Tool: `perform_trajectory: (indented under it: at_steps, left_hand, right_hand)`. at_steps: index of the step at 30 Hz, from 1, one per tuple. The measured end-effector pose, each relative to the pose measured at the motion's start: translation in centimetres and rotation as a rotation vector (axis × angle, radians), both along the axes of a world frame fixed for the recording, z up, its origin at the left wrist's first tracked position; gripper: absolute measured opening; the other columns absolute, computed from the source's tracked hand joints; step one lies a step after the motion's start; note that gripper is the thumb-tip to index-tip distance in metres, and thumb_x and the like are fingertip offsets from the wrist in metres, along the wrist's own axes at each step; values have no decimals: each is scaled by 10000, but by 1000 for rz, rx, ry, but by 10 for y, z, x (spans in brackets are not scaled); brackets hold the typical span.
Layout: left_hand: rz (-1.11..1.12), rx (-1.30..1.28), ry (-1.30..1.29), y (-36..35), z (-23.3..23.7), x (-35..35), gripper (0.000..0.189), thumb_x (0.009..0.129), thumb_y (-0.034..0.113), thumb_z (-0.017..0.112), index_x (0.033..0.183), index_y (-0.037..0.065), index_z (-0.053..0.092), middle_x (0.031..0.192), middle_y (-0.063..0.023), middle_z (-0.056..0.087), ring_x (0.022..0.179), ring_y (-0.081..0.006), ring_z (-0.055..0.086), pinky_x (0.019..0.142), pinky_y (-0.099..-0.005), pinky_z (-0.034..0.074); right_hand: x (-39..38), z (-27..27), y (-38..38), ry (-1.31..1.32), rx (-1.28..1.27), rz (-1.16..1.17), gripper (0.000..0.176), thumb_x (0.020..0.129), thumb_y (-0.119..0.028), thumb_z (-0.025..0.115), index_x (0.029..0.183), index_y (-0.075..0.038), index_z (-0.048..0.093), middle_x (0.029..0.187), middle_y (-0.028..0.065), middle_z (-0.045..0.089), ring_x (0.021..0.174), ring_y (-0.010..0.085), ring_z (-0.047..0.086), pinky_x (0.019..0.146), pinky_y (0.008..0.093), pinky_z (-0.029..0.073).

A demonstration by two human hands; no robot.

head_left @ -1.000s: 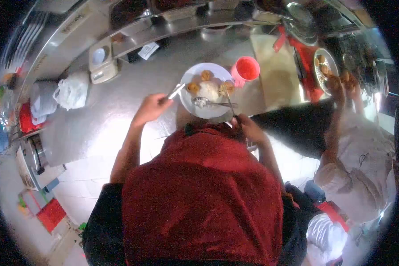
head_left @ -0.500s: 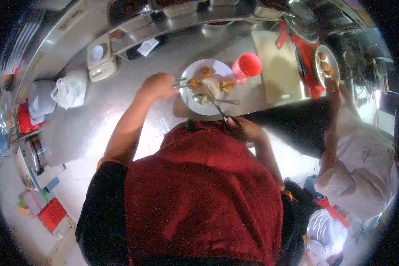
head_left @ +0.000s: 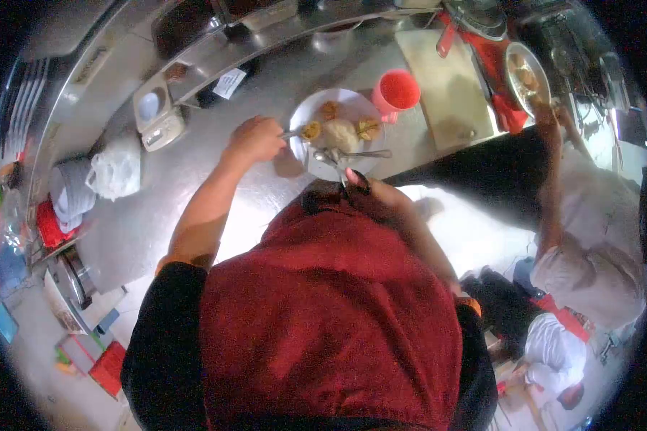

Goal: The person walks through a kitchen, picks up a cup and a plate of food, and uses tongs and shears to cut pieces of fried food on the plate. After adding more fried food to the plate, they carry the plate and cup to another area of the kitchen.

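A white plate (head_left: pixel 300 152) lies on the steel counter in front of me. It bears a pale mound of food (head_left: pixel 341 135), browned pieces (head_left: pixel 367 129) around it, and a spoon (head_left: pixel 372 153) near its front edge. My left hand (head_left: pixel 257 138), at the plate's left rim, is closed around a slim metal utensil (head_left: pixel 289 134), its tip at a browned piece (head_left: pixel 310 130). Close to the plate's near edge, my right hand (head_left: pixel 374 192) grips scissors (head_left: pixel 357 182) with black handles, the blades toward the plate; the fingers are partly hidden.
A pink-red cup (head_left: pixel 397 90) stands right behind the plate, left of a cutting board (head_left: pixel 449 100). At right another person (head_left: pixel 582 208) holds a dish of food (head_left: pixel 528 77). A kitchen scale (head_left: pixel 157 118), a white plastic bag (head_left: pixel 115 172) and stacked white dishes (head_left: pixel 72 197) stand at left.
My right hand and the scissors have drawn left and nearer to me. My left hand stays at the plate's left rim. The other person's dish is tilted differently.
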State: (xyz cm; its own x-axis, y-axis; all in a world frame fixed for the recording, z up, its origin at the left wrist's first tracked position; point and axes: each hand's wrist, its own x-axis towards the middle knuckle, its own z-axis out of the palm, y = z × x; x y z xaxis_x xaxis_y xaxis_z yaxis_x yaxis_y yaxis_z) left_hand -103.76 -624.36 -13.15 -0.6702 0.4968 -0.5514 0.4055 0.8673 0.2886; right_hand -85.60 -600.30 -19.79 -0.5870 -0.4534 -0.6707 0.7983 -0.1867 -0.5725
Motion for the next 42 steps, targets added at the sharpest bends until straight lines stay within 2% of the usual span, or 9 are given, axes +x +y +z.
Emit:
perform_trajectory:
  at_steps: [6,9,18,25,31,34,36,40,42]
  left_hand:
    - [49,-25,5,-2,31,21,224,813,304,653,923,118,715,924,-187,673,921,-381,632,830,-472,497]
    - [69,-16,47,2,42,31,222,816,289,657,943,115,710,938,-177,674,940,-376,628,843,-469,496]
    - [106,-26,112,-1,48,39,244,838,300,652,978,107,706,946,-192,674,926,-372,636,832,-476,502]
    - [116,38,163,-4,37,40,262,839,312,641,933,75,700,917,-199,673,881,-382,646,791,-481,508]
    - [127,-27,133,-4,28,33,288,823,323,661,939,61,694,921,-197,675,882,-388,646,789,-485,508]
    - [131,-31,143,-3,26,32,305,810,338,670,933,60,689,937,-201,675,894,-392,645,795,-484,508]
    - [134,-52,132,0,27,32,316,804,349,675,936,62,686,949,-203,674,903,-394,644,799,-483,509]
    - [142,-58,64,2,33,21,362,788,373,693,987,71,684,982,-199,674,928,-390,645,819,-473,511]
    - [131,-47,48,4,36,17,376,786,378,696,1005,73,684,988,-196,675,935,-388,645,822,-472,512]
  right_hand:
    - [-17,51,-16,-26,141,90,794,840,-741,475,1005,17,647,945,83,628,857,218,544,790,338,438]
    - [-17,12,-25,129,307,152,807,823,-747,494,962,32,651,894,115,636,838,227,561,774,354,451]
    - [-14,8,-34,341,616,146,839,796,-754,522,842,76,633,799,196,641,766,251,603,712,394,476]
    - [-9,-9,-32,420,665,125,766,806,-711,560,738,47,646,680,162,634,665,246,602,639,412,478]
    - [-13,13,-27,365,648,167,742,841,-690,529,697,28,650,649,138,631,641,206,598,617,398,472]
    - [-9,14,-20,276,626,178,745,851,-705,497,728,14,653,651,104,615,637,194,572,623,367,462]
    - [-6,15,-10,121,465,204,686,842,-694,539,889,-17,641,729,20,580,674,151,529,644,299,441]
    - [7,34,5,180,524,90,720,854,-698,505,902,7,644,753,78,592,670,206,522,635,325,435]
    - [8,47,13,216,404,-18,719,836,-692,541,952,11,645,801,92,599,708,202,528,654,338,441]
